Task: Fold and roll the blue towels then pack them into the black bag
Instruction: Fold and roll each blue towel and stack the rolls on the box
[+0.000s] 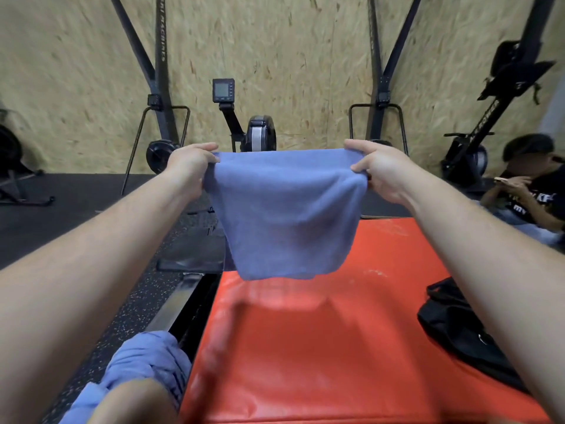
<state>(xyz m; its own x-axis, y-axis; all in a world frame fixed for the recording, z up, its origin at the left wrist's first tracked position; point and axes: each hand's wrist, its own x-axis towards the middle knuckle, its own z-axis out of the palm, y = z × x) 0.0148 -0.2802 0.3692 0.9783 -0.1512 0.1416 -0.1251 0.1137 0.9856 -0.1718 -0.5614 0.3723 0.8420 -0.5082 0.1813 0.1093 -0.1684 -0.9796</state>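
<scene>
A blue towel (286, 214) hangs in the air in front of me, above the far part of a red mat (305, 347). My left hand (191, 165) pinches its upper left corner and my right hand (377, 168) pinches its upper right corner, arms stretched out. The towel sags between them and its lower edge hangs free above the mat. More crumpled blue towels (143, 368) lie in a heap at the lower left, beside my knee. The black bag (464, 335) lies on the mat's right side, partly hidden by my right forearm.
A rowing machine (260, 134) with a monitor stands straight ahead against a chipboard wall, its rail running along the mat's left edge. Other upright rowers lean on the wall. A person (532, 191) sits on the floor at the far right.
</scene>
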